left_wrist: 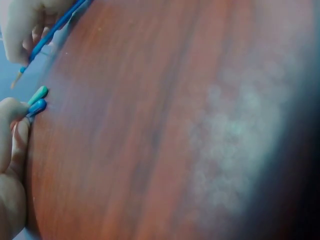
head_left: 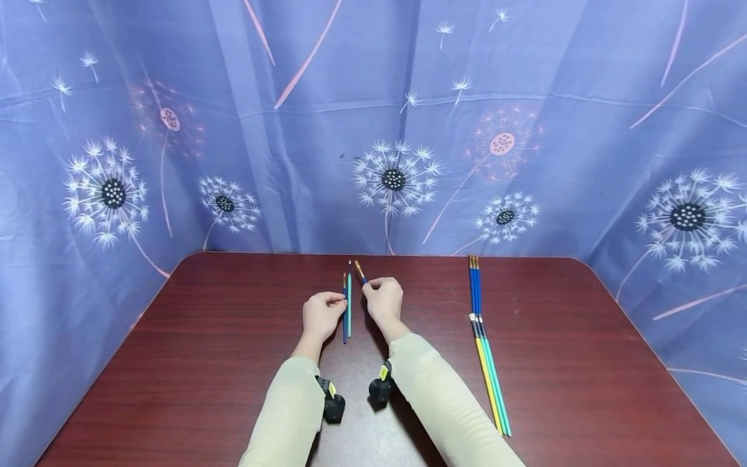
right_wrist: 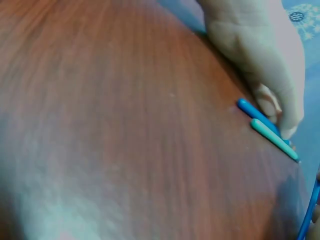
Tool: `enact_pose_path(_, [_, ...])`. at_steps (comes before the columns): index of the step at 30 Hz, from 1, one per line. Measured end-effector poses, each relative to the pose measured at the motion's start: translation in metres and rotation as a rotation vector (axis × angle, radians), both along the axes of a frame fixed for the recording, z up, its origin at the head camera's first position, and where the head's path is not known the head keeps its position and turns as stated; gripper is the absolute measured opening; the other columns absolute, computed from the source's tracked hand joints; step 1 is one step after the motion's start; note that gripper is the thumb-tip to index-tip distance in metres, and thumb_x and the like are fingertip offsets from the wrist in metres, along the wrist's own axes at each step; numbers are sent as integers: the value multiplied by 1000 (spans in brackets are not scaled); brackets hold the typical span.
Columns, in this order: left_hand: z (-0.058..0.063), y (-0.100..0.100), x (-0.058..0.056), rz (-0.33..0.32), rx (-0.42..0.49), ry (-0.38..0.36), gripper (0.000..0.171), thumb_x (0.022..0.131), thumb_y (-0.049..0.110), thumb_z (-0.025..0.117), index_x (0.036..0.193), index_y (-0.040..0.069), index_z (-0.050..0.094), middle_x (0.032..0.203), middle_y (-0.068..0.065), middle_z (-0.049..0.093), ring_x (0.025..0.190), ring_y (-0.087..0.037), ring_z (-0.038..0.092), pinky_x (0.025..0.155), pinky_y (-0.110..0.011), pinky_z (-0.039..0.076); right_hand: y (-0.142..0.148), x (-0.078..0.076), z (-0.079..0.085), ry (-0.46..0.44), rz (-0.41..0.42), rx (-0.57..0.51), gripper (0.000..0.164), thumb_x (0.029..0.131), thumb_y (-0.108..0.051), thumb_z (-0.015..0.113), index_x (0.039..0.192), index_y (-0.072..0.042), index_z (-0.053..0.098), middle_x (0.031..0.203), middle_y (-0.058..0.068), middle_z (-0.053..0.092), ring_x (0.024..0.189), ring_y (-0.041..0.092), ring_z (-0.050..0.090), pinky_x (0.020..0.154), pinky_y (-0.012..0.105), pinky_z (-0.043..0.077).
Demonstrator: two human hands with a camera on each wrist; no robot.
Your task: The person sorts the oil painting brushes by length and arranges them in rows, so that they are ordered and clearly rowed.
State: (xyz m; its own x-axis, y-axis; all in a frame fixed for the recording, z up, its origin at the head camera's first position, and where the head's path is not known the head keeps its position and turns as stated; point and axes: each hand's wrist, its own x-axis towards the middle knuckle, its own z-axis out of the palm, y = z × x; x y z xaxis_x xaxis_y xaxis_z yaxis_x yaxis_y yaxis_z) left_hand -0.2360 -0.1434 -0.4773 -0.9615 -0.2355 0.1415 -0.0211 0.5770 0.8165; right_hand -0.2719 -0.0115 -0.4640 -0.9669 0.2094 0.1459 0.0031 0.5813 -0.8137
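Observation:
In the head view my left hand (head_left: 322, 315) pinches a thin blue paintbrush (head_left: 345, 327) lying near the far middle of the table. Right beside it, about parallel, lies a teal paintbrush (head_left: 349, 318). My right hand (head_left: 385, 299) grips another blue paintbrush (head_left: 359, 270), bristles pointing away; most of its handle is hidden by the hand in the head view. The left wrist view shows the held brush's blue handle (left_wrist: 52, 32) slanting past the right fingers. In the right wrist view, left fingertips (right_wrist: 289, 127) meet the blue brush next to the teal one (right_wrist: 272, 134).
To the right, blue paintbrushes (head_left: 475, 292) lie side by side near the far edge. Nearer, a yellow paintbrush (head_left: 490, 383) and teal paintbrushes (head_left: 496, 383) lie together. A patterned blue curtain (head_left: 327, 162) hangs behind the dark red table (head_left: 233, 311).

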Motion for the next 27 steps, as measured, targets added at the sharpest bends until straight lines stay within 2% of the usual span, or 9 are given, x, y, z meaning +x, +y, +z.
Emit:
enact_pose_path(4, [1,0,0,3,7,-4,18,83,18,69,97,9,75,83,-5,74,77,-17,70,71,-32,55,6,-2,6,-17,-23,-33,14,80,-19,65,85,-11,77,85,5,74,84,24,67,76,37,55])
enact_pose_path(12, [-3,-1,-1,-2,13,-11,19,84,19,68,98,9,75,85,-6,74,79,-18,70,74,-33,55,22,-3,15,4,-32,-68,15,78,-16,66,85,-9,77,86,7,74,87,26,67,80,37,54])
enact_pose_path(19, [0,0,1,18,-12,34,16,82,17,70,94,8,76,82,-6,74,76,-19,70,71,-33,54,42,-7,22,27,-30,-57,17,76,-17,64,84,-10,77,82,6,74,81,24,66,77,36,53])
enact_pose_path(27, [-1,1,1,10,-4,11,17,83,18,69,96,9,76,84,-6,74,79,-19,69,73,-34,54,69,-9,30,26,-52,-68,20,77,-20,65,87,-8,77,84,9,74,82,25,66,82,36,53])
